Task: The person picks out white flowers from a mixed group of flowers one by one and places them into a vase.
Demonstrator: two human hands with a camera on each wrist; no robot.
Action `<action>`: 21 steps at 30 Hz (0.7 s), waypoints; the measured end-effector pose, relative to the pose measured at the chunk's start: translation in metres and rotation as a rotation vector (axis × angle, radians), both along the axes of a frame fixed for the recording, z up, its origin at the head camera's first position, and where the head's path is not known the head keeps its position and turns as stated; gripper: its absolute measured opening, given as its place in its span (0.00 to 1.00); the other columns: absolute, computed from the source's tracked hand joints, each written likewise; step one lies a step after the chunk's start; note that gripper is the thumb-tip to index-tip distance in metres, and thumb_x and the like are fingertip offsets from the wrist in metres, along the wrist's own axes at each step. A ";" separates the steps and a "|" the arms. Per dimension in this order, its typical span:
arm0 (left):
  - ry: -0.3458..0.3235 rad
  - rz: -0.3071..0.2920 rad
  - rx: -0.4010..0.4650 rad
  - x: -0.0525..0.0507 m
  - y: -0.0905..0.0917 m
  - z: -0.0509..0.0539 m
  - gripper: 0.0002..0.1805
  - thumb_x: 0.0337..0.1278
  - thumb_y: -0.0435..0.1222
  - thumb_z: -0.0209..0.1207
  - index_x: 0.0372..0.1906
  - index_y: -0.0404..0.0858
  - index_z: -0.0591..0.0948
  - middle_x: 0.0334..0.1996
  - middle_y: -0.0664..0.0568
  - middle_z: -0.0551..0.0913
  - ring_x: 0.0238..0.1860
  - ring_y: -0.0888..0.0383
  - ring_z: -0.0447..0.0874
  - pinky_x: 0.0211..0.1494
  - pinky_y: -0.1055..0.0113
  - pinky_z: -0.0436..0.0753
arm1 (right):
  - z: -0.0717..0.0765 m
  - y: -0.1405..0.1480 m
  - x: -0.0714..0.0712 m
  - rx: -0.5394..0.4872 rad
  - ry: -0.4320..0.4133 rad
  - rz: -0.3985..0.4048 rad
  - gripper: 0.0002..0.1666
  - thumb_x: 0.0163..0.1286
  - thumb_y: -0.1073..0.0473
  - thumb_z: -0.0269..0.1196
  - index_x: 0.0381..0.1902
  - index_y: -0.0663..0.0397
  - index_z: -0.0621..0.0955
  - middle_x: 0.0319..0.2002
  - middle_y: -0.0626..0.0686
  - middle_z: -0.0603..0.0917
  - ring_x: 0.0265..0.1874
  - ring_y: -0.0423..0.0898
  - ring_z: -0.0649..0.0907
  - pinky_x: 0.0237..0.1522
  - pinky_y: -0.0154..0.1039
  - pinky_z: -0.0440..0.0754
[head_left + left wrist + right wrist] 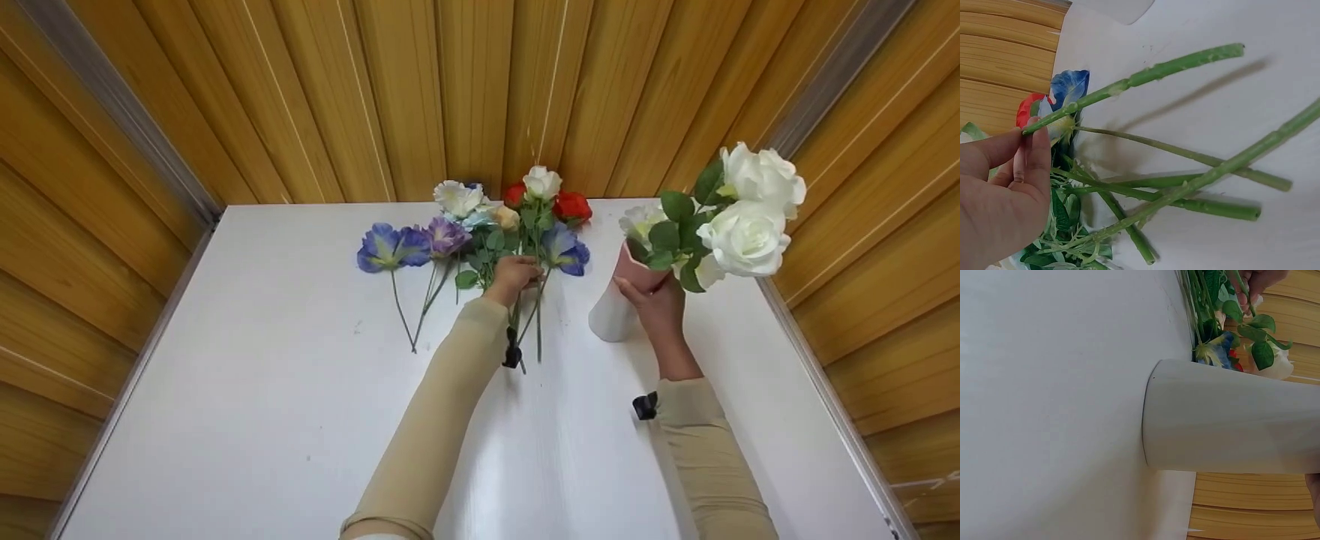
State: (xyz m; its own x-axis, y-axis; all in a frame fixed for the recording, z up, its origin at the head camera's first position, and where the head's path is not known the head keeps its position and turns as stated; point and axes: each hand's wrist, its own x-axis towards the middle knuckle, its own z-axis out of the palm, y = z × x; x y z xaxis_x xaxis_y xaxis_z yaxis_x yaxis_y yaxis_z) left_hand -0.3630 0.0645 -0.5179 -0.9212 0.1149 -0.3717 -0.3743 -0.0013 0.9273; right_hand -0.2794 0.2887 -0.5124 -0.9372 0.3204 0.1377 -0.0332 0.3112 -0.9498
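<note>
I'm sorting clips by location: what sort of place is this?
Probably a small booth or staged work corner, though the pictures can't confirm it: wood-patterned panels stand around a white table, with grey metal strips at the corners.

A: Vase (613, 311)?
B: Right of centre, head view. Upright; pink above, white below, widest at the foot.
A: Contents?
B: White blooms (746, 238), full and open, dark green leaves (666, 236) among them. They lean out toward the right edge of the frame.
A: And the rose (541, 182)?
B: White, upper centre, head toward the top. Stem (1185, 63) green, knobbly, slanting across the upper middle of the left wrist view; bare end to the right.
</note>
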 end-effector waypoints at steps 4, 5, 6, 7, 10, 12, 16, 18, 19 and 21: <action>0.024 -0.021 0.004 -0.001 -0.001 0.004 0.24 0.70 0.24 0.55 0.68 0.26 0.74 0.60 0.32 0.83 0.60 0.41 0.86 0.62 0.58 0.85 | 0.000 0.000 0.000 -0.002 0.007 0.003 0.52 0.63 0.60 0.74 0.77 0.61 0.59 0.74 0.62 0.68 0.72 0.55 0.70 0.80 0.52 0.64; 0.030 -0.025 0.004 -0.001 -0.001 0.005 0.24 0.70 0.24 0.55 0.68 0.25 0.74 0.60 0.32 0.83 0.60 0.41 0.86 0.62 0.58 0.85 | 0.000 0.000 0.000 0.000 0.005 0.003 0.52 0.63 0.59 0.74 0.77 0.62 0.58 0.74 0.62 0.68 0.72 0.55 0.70 0.80 0.52 0.64; 0.038 -0.032 0.005 -0.001 -0.001 0.006 0.24 0.70 0.24 0.55 0.69 0.25 0.73 0.60 0.32 0.82 0.60 0.40 0.85 0.62 0.58 0.85 | 0.001 0.000 0.001 0.002 0.002 0.004 0.52 0.63 0.59 0.74 0.77 0.62 0.58 0.74 0.62 0.68 0.72 0.55 0.70 0.80 0.52 0.64; 0.046 -0.039 0.008 -0.002 -0.001 0.007 0.24 0.70 0.24 0.54 0.69 0.24 0.73 0.61 0.31 0.82 0.61 0.40 0.84 0.63 0.57 0.85 | 0.001 0.000 0.001 0.004 -0.001 0.004 0.53 0.63 0.58 0.74 0.77 0.62 0.58 0.74 0.62 0.68 0.72 0.55 0.69 0.80 0.52 0.64; 0.066 -0.049 0.023 -0.002 -0.001 0.010 0.24 0.71 0.23 0.53 0.69 0.24 0.72 0.62 0.30 0.80 0.63 0.38 0.83 0.65 0.55 0.83 | 0.002 0.000 0.001 0.010 -0.015 0.003 0.53 0.63 0.58 0.74 0.78 0.62 0.58 0.74 0.62 0.68 0.72 0.55 0.69 0.80 0.51 0.64; 0.080 -0.051 0.039 -0.003 -0.001 0.012 0.24 0.71 0.23 0.52 0.69 0.23 0.71 0.62 0.28 0.80 0.64 0.37 0.82 0.67 0.54 0.82 | 0.002 0.000 0.002 0.008 -0.020 0.004 0.53 0.63 0.58 0.74 0.78 0.62 0.58 0.75 0.62 0.68 0.72 0.55 0.69 0.80 0.51 0.64; 0.121 -0.054 0.021 -0.005 -0.001 0.017 0.23 0.71 0.23 0.52 0.68 0.24 0.73 0.61 0.28 0.80 0.63 0.36 0.82 0.67 0.53 0.82 | 0.001 0.000 0.001 0.004 -0.015 0.006 0.53 0.63 0.58 0.74 0.78 0.61 0.57 0.75 0.62 0.67 0.73 0.55 0.69 0.80 0.52 0.64; 0.148 -0.063 -0.006 -0.007 -0.002 0.018 0.22 0.71 0.23 0.52 0.68 0.24 0.74 0.60 0.28 0.81 0.63 0.36 0.82 0.65 0.54 0.83 | 0.001 0.000 0.001 0.005 -0.011 0.006 0.54 0.63 0.58 0.74 0.78 0.61 0.57 0.75 0.62 0.67 0.73 0.55 0.69 0.80 0.52 0.64; 0.163 -0.066 -0.024 -0.007 -0.003 0.019 0.22 0.71 0.24 0.53 0.67 0.25 0.74 0.60 0.29 0.82 0.62 0.37 0.83 0.64 0.54 0.84 | 0.000 0.000 0.001 0.005 -0.009 0.005 0.53 0.63 0.59 0.74 0.78 0.61 0.57 0.75 0.62 0.67 0.73 0.55 0.69 0.80 0.52 0.64; 0.189 -0.068 -0.040 -0.008 -0.003 0.021 0.22 0.71 0.24 0.53 0.67 0.26 0.75 0.58 0.30 0.83 0.61 0.36 0.83 0.63 0.55 0.85 | 0.000 0.001 0.000 0.009 -0.015 0.001 0.53 0.63 0.59 0.74 0.78 0.62 0.58 0.75 0.62 0.67 0.73 0.55 0.69 0.80 0.51 0.65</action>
State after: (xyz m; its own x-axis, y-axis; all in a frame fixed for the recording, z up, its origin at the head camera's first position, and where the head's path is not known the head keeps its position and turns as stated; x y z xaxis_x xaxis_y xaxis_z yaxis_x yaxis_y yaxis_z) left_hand -0.3713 0.0613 -0.4966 -0.9657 0.1675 -0.1982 -0.1914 0.0563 0.9799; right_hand -0.2792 0.2898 -0.5124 -0.9395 0.3183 0.1263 -0.0192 0.3194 -0.9474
